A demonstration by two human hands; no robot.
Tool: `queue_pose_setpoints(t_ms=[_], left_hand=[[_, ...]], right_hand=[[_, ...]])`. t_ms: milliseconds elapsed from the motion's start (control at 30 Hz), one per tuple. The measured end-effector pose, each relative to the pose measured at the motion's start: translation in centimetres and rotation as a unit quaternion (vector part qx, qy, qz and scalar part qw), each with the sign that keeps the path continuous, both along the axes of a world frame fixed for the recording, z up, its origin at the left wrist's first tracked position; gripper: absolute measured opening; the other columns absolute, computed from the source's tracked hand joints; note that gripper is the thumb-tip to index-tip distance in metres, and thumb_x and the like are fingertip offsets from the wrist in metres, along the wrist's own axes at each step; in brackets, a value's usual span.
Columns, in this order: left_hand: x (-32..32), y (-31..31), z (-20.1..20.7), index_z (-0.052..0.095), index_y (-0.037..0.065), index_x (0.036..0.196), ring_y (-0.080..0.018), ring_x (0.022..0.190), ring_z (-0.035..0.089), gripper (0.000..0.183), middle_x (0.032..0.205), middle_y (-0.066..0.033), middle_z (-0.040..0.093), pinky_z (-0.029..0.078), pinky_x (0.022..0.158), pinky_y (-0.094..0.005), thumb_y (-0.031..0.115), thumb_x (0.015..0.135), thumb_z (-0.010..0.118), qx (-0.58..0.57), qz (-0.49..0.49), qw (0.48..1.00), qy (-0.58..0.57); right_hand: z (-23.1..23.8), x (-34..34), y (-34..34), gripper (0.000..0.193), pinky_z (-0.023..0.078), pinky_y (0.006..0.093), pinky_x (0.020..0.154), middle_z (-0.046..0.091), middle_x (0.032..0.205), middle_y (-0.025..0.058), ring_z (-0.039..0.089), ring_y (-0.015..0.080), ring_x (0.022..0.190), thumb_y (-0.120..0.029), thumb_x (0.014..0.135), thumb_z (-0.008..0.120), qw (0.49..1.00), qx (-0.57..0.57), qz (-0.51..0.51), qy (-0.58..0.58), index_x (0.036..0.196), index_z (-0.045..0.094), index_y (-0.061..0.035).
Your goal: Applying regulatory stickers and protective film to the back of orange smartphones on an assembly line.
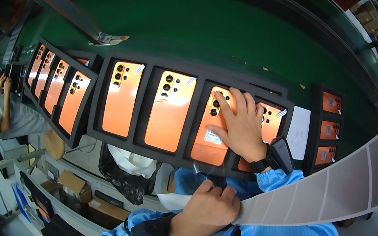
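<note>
My right hand (244, 126) rests with its fingers spread on an orange phone (208, 152), near the phone's black camera rings. Its thumb touches a white printed label (213, 137) on the phone's back. That phone lies face down in a slot of a black foam tray (142, 111), beside more orange phones. Below the tray, close to my body, my left hand (208, 211) is closed on a long strip of pale grey rectangular labels (308, 199). The strip curves away to the upper right. Both wrists wear black bands.
Another tray of orange phones (84, 102) sits tilted at the left, and a smaller-looking one (314, 132) at the right. A white paper sheet (298, 134) lies between trays. At the far left is another person's arm (6, 110). Cardboard boxes (73, 186) stand below the green bench (202, 32).
</note>
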State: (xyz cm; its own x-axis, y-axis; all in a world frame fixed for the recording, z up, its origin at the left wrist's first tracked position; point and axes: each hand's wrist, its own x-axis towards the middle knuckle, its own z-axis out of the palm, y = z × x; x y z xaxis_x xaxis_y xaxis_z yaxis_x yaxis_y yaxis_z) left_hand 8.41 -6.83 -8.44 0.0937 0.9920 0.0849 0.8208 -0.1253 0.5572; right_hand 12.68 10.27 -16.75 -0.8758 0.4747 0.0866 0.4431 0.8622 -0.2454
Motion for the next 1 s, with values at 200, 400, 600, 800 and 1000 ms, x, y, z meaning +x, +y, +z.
queue_pose_setpoints(t_ms=[200,400,600,800,1000], left_hand=[[-0.5,0.3,0.8,0.057,0.008,0.062,-0.0156,0.054,0.051,0.007,0.063,-0.0042,0.049,0.035,0.061,-0.0305,0.013,0.067,0.058,-0.011,-0.018,0.999,0.037],[-2.2,3.9,0.0,0.06,0.009,0.063,-0.0168,0.059,0.054,0.006,0.065,-0.0036,0.05,0.037,0.066,-0.0316,0.013,0.068,0.057,0.075,0.003,0.993,0.092],[-7.3,10.8,-3.2,0.063,0.005,0.093,-0.0205,0.069,0.06,0.02,0.075,-0.0066,0.057,0.04,0.073,-0.033,0.008,0.075,0.055,0.075,-0.007,0.986,0.15],[-10.3,12.7,-5.1,0.042,-0.004,0.128,-0.0367,0.069,0.064,0.057,0.077,-0.024,0.063,0.05,0.06,-0.0422,0.002,0.075,0.06,0.005,0.101,0.994,-0.047],[-13.8,10.3,-0.1,0.055,-0.001,0.11,-0.0139,0.059,0.054,0.032,0.076,-0.0085,0.06,0.05,0.06,-0.0275,0.001,0.081,0.041,-0.332,0.127,0.753,-0.553]], right_hand=[[1.0,1.0,0.8,0.066,0.024,0.0511,0.096,0.033,0.137,0.0152,0.028,0.0362,0.124,-0.031,0.077,0.069,0.996,-0.073,0.042,-0.012,0.135,0.043,-0.0167],[-2.5,3.9,2.6,0.038,0.037,0.0384,0.095,0.051,0.122,0.0133,0.048,0.0307,0.112,-0.006,0.08,0.06,0.953,-0.202,-0.029,0.224,0.118,0.056,-0.0058],[5.3,7.5,5.0,0.02,0.042,0.0314,0.091,0.059,0.109,0.0118,0.055,0.0232,0.106,-0.001,0.088,0.052,0.87,-0.154,-0.224,0.411,0.106,0.06,0.0022],[16.9,6.6,-0.1,0.014,0.045,0.0367,0.07,0.062,0.084,0.0149,0.058,0.0262,0.075,-0.001,0.082,0.052,0.91,-0.116,0.019,0.397,0.091,0.061,0.0056],[21.6,3.7,-7.2,0.011,0.045,0.0353,0.058,0.06,0.07,0.0061,0.059,0.0202,0.065,-0.015,0.076,0.061,0.811,-0.176,0.201,0.521,0.071,0.064,-0.0056]])
